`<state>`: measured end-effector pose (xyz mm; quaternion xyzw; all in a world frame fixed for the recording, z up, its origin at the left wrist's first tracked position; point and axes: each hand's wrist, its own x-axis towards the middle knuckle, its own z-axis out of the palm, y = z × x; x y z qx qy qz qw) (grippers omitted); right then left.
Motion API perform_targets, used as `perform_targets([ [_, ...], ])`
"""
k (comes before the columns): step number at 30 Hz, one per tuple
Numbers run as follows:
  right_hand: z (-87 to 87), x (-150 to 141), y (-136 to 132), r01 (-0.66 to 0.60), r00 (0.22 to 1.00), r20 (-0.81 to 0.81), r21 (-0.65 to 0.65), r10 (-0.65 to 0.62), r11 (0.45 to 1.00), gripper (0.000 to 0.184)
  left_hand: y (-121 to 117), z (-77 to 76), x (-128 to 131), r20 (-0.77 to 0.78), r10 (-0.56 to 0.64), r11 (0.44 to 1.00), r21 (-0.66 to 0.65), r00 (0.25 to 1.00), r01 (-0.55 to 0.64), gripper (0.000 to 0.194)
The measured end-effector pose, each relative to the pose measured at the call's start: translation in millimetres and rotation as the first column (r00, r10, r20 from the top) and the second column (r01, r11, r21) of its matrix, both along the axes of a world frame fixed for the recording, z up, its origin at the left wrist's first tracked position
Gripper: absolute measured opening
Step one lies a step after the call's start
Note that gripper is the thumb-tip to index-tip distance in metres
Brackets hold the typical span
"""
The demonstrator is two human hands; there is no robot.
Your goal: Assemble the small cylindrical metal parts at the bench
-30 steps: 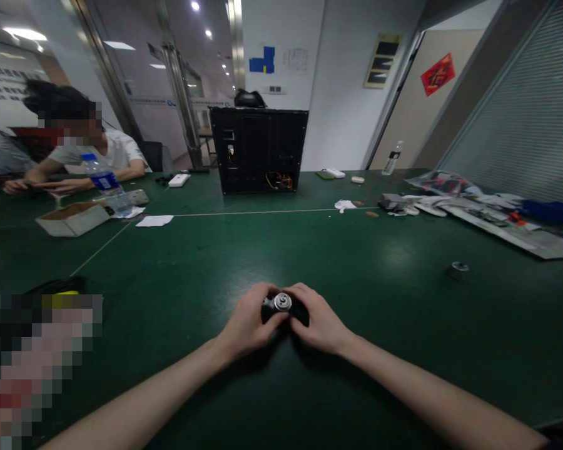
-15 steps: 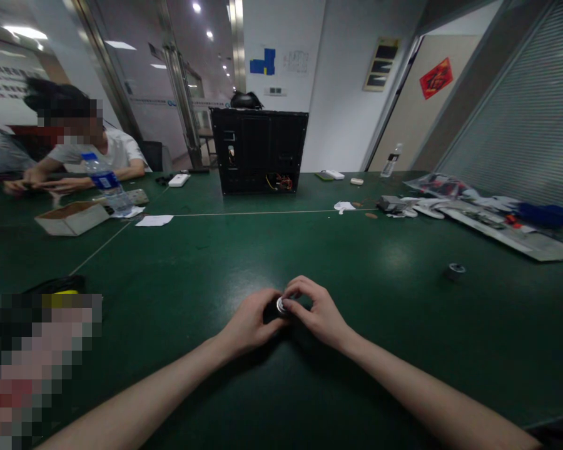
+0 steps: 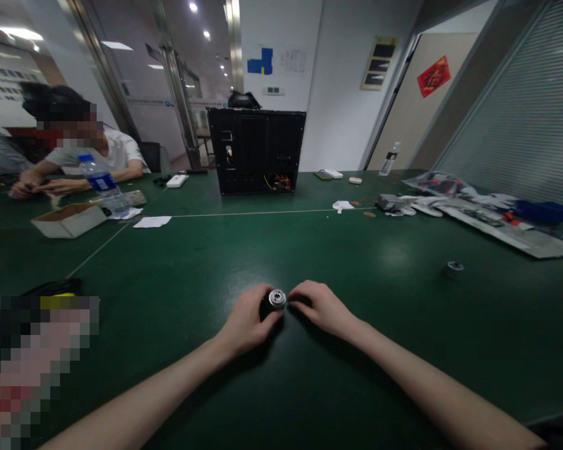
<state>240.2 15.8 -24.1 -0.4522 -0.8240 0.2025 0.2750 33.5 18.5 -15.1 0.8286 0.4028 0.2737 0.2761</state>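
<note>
Between the thumb and fingers of my left hand [image 3: 251,319] is a small cylindrical metal part [image 3: 277,299], dark at the side, with a silver ringed top facing up. My left hand is closed around it at the tabletop. Just to its right, my right hand [image 3: 321,306] is apart from the part by a narrow gap. Its thumb and fingertips come together in a pinch; anything between them is too small to make out. A second small cylindrical metal part [image 3: 454,270] stands well to the right on the green table [image 3: 356,375].
A black computer case [image 3: 258,153] stands at the back. At left are an open white box [image 3: 70,222], a water bottle [image 3: 104,184] and a seated person [image 3: 117,150]. A board with loose parts [image 3: 520,240] lies at right. Blurred-out items fill the near left corner.
My right hand has drawn off the metal part's top and moved slightly right, uncovering its silver face. My left hand still holds the part. The view has shifted slightly.
</note>
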Motion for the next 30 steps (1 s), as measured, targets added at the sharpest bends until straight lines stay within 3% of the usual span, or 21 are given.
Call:
perform_targets([
  [7, -1.1, -0.8, -3.0, -0.023, 0.997, 0.07, -0.003, 0.023, 1.0, 0.012, -0.1, 0.0, 0.2, -0.021, 0.005, 1.0, -0.002, 1.0, -0.005, 0.022],
  [12, 1.6, 1.4, 0.6, 0.056, 0.997, -0.056, -0.064, -0.059, 0.996, 0.018, -0.2, 4.1, -2.8, 0.023, 0.005, 0.996, -0.085, 1.0, -0.003, 0.03],
  [16, 3.3, -0.1, 0.8, 0.101, 0.981, -0.159, -0.076, -0.112, 0.992, 0.017, 1.0, 4.7, -6.4, 0.158, -0.009, 0.985, -0.169, 0.987, 0.036, 0.04],
  [23, -3.3, -20.9, -9.2, 0.01, 0.994, -0.11, -0.053, -0.016, 0.999, 0.047, 3.9, -9.2, -7.7, 0.314, 0.071, 0.968, -0.25, 0.947, 0.01, 0.049],
  [27, -6.4, -29.4, -10.1, 0.033, 0.996, -0.083, -0.057, -0.037, 0.998, 0.038, 4.0, -10.2, -8.2, 0.322, 0.066, 0.969, -0.248, 0.944, 0.017, 0.049],
  [30, 2.5, -26.1, -8.3, 0.083, 0.99, -0.108, -0.027, -0.085, 0.996, 0.032, 4.3, -10.9, -8.2, 0.329, 0.068, 0.972, -0.236, 0.942, 0.012, 0.05],
])
